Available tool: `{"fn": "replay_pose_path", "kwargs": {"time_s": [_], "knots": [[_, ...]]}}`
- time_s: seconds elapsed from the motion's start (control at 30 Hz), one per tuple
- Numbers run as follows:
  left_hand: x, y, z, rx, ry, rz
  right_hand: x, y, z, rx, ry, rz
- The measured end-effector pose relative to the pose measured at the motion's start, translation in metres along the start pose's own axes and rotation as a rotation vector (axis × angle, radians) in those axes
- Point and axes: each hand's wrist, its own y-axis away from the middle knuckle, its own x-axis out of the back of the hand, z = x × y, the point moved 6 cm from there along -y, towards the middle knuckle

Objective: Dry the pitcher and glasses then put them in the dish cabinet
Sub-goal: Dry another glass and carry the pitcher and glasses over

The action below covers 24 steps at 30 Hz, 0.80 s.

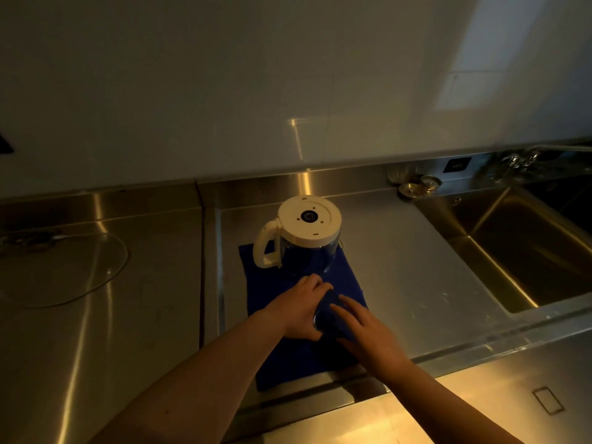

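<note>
The left hand (301,307) was curled round a clear glass (326,317) lying on its side on the blue cloth (272,283), thumb and fingers wrapping the wall nearest the wrist. The right hand (362,328) lay against the glass's other side with its fingers stretched out and relaxed, touching rather than gripping. The glass was hard to make out against the dark cloth; only its rim caught the light.

Just beyond the hands, the pitcher (304,235) stood upside down on the far end of the same cloth, white base up and handle to the left. The cloth was spread on the steel desk (400,251), with the sink (528,245) well off to the right.

To dry the glass well, the left hand should probably hold it steady while the right gathered a fold of cloth round it and turned, working the rim and inside too. Wet glass is slippery, so a firm hold would matter.
</note>
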Motion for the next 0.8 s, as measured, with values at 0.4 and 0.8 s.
{"fn": "replay_pose_path", "kwargs": {"time_s": [0.4,0.8], "knots": [[-0.012,-0.010,0.017,-0.009,-0.191,0.001,-0.007,0.005,0.007,0.073,0.047,0.066],[-0.022,-0.009,0.001,-0.048,-0.239,-0.097,0.015,-0.027,0.002,0.054,-0.064,0.048]]}}
